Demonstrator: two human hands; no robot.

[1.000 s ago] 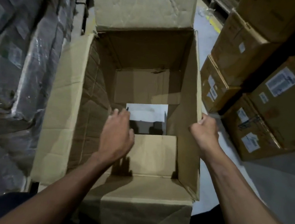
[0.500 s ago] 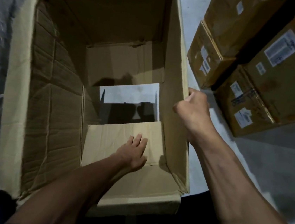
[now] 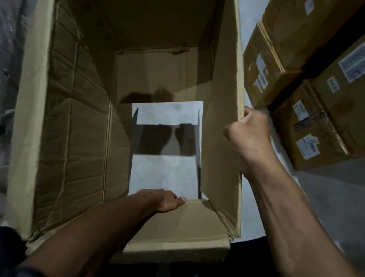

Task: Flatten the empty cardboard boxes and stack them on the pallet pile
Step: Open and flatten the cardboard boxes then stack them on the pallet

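Hands working an open cardboard box (image 3: 82, 127)

The box stands in the middle, its bottom open to the grey floor (image 3: 164, 172). The right hand (image 3: 249, 134) grips its right wall's top edge; the left hand (image 3: 163, 201) reaches inside, fingers curled over the near bottom flap (image 3: 180, 224). Labelled boxes (image 3: 332, 91) are stacked at right.
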